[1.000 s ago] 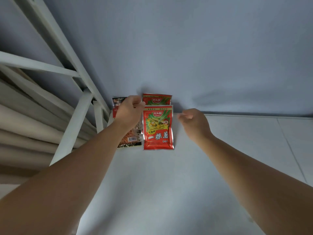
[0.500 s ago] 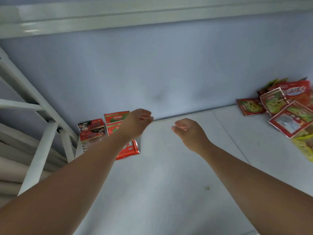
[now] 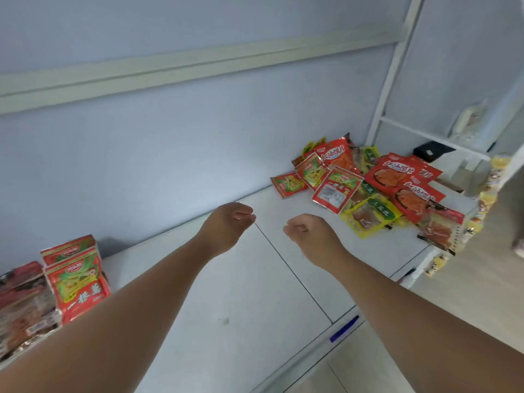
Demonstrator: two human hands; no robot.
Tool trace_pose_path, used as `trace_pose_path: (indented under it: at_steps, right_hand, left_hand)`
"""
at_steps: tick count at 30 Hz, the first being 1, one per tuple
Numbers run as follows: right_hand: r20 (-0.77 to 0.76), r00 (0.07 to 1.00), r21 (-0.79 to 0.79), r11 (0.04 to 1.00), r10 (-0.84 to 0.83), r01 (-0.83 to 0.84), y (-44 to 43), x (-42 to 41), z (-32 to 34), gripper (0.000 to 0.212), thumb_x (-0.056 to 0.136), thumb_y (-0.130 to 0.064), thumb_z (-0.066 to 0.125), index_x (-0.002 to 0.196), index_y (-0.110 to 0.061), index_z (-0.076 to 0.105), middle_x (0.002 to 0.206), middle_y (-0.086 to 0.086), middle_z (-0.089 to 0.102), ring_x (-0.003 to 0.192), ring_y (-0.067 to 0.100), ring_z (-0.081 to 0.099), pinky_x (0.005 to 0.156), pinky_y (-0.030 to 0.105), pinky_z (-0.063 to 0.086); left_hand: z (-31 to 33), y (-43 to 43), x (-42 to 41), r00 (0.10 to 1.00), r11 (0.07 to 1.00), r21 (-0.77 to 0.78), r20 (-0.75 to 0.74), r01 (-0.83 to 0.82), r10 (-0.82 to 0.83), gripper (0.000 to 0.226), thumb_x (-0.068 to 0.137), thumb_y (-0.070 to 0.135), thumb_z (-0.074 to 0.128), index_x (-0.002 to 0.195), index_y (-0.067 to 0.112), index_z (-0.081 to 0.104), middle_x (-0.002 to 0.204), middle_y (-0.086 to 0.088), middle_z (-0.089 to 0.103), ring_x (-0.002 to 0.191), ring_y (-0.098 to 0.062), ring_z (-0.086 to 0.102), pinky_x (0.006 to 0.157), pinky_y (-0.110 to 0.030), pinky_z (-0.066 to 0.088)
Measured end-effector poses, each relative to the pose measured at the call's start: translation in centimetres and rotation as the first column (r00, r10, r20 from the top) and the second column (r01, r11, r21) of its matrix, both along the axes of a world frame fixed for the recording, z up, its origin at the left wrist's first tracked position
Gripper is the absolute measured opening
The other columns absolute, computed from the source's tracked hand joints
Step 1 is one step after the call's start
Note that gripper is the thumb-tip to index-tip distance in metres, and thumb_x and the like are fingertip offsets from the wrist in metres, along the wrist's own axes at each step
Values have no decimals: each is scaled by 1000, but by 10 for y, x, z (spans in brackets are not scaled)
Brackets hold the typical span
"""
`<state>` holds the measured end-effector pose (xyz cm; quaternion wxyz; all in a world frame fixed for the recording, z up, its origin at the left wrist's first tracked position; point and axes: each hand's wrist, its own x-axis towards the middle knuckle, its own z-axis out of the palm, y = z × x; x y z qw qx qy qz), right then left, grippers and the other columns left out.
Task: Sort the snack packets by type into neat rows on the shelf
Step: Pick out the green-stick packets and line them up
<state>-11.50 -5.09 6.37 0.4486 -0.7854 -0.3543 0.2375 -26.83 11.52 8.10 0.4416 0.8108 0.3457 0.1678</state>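
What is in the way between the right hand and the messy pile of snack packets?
Nothing that shows. Only bare white shelf lies between the right hand and the pile of packets, and the hand holds nothing.

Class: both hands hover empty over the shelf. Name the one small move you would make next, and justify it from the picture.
Probably reach the right hand to the red-and-green packet at the left edge of the jumbled pile. It lies nearly free, seems to match the red-and-green row at the shelf's left end, and the right hand is nearer.
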Motion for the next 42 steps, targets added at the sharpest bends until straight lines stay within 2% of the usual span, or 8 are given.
trace_pose_path:
  at_steps: [12, 23, 28, 30, 33, 36, 39, 42]
  right_hand:
    - [-47, 994, -33, 995, -97, 96, -128, 124, -14, 29, 98, -35, 62, 120, -16, 65, 105, -3, 70, 100, 10, 64, 80, 21, 46]
    - [-251, 934, -68, 967, -255, 245, -90, 205, -41, 36, 96, -30, 64, 122, -5, 66, 93, 4, 71, 89, 18, 64, 94, 42, 55]
    - [-358, 876, -150, 946, -324, 288, -49, 247, -47, 23, 94, -23, 63, 90, -1, 71, 54, -8, 50, 57, 16, 46, 67, 36, 44]
    - [-386, 853, -189, 935, -352, 300, -31, 262, -54, 25, 94, -24, 63, 90, -1, 71, 56, -5, 52, 58, 18, 46, 66, 37, 43]
    - [-416, 827, -229, 924, -377, 306, -10, 283, -62, 35, 89, -35, 69, 104, -4, 70, 65, -1, 57, 60, 16, 50, 64, 30, 43]
    - [-463, 798, -240, 921, -385, 306, 9, 310, -67, 36, 82, -39, 71, 96, -5, 71, 61, 0, 50, 57, 15, 44, 61, 29, 38]
    - [-527, 738, -259, 906, -422, 334, 26, 333, -73, 21, 93, -24, 68, 88, -4, 67, 47, -7, 43, 46, 12, 37, 53, 28, 32]
    - [-578, 681, -288, 893, -450, 345, 44, 344, -79, 39, 95, -13, 66, 60, -7, 50, 41, -7, 35, 43, 13, 31, 50, 28, 28]
  left_hand:
    - [-15, -108, 146, 994, 993, -37, 6, 111, -111, 19, 96, 29, 68, 112, 21, 73, 109, 5, 75, 101, -10, 71, 76, -20, 52]
    - [-47, -54, 236, 998, 997, -69, -50, 32, -35, 9, 98, 23, 64, 97, 29, 71, 90, 12, 71, 85, -4, 69, 69, -23, 50]
    - [-76, -14, 278, 993, 998, -54, -105, 40, -46, 26, 99, 10, 61, 89, 27, 77, 96, 15, 69, 89, -11, 67, 70, -26, 50]
    - [-88, 1, 295, 985, 997, -50, -161, 61, -68, 20, 100, 10, 61, 107, 18, 77, 103, 12, 63, 93, -11, 64, 74, -25, 49]
    - [-104, 17, 312, 986, 969, -209, -128, -129, 103, 6, 96, 26, 67, 97, 25, 74, 101, 4, 70, 94, -17, 63, 72, -29, 48]
    - [-116, 31, 330, 969, 927, -285, -124, -243, 216, 29, 94, 30, 70, 119, 17, 70, 111, 1, 70, 102, -21, 65, 77, -35, 48]
    - [-122, 43, 348, 962, 885, -377, -109, -272, 250, 7, 93, 30, 72, 100, 27, 70, 92, 13, 72, 84, -7, 67, 68, -27, 46]
    - [-123, 48, 365, 955, 849, -440, -92, -294, 283, 7, 93, 25, 73, 92, 30, 70, 71, 22, 73, 65, 2, 71, 55, -18, 45]
